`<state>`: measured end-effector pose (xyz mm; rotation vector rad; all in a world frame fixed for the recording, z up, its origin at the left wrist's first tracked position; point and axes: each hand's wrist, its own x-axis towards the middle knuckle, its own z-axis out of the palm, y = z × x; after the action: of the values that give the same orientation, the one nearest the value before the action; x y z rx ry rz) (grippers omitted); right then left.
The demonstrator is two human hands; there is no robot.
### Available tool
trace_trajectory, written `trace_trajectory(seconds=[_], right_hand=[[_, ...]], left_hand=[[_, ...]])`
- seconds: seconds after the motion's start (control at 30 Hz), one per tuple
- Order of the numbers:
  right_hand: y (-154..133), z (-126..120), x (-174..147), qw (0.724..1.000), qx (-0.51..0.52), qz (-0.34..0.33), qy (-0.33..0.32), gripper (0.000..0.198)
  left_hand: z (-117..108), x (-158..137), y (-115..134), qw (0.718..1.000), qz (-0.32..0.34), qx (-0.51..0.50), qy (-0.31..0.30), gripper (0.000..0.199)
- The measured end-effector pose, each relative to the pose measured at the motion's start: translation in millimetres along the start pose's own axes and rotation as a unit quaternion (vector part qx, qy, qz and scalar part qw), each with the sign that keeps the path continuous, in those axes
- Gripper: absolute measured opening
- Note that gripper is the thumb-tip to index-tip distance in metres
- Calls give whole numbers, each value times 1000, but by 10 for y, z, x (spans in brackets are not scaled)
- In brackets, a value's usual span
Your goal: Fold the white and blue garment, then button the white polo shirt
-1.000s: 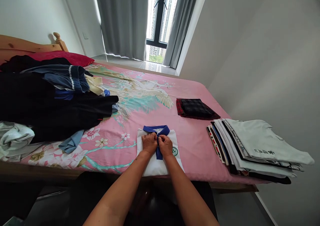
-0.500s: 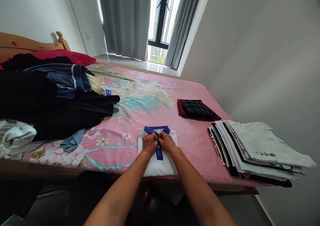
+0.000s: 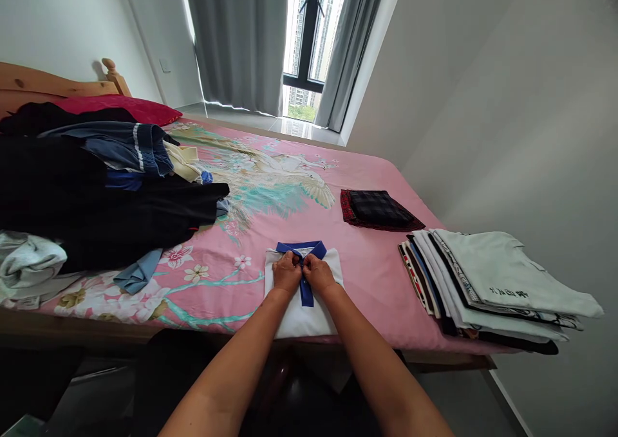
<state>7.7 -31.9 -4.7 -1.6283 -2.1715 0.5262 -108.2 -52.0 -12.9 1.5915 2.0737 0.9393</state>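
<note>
White shirt (image 3: pixel 302 315), blue collar (image 3: pixel 303 248)

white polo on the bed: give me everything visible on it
The white polo shirt lies folded into a flat rectangle near the front edge of the pink bed sheet, collar away from the person. Its collar and placket are blue. The left hand and right hand pinch the placket just below the collar.

A bed (image 3: pixel 270 186) with a pink flowered sheet and a wooden headboard (image 3: pixel 53 84) fills the room. White walls (image 3: pixel 506 96) close it in on both sides. Grey curtains (image 3: pixel 241 38) hang either side of a dark-framed window (image 3: pixel 309 31), where daylight comes in and tall buildings show outside. A red pillow (image 3: pixel 130 109) lies near the headboard.
</note>
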Motion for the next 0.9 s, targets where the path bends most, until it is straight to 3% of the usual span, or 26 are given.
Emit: trace_trajectory(seconds=[0.4, 0.77, 0.9], right_hand=[[20, 16, 14, 1000, -10, -4, -11, 11], [-25, -131, 249, 996, 4, -34, -79, 5], [30, -138, 309, 990, 60, -6, -127, 4]], left_hand=[[31, 62, -7, 1000, -16, 5, -22, 10], [-2, 28, -47, 1000, 13, 12, -9, 4], [-11, 7, -58, 999, 29, 19, -6, 5]])
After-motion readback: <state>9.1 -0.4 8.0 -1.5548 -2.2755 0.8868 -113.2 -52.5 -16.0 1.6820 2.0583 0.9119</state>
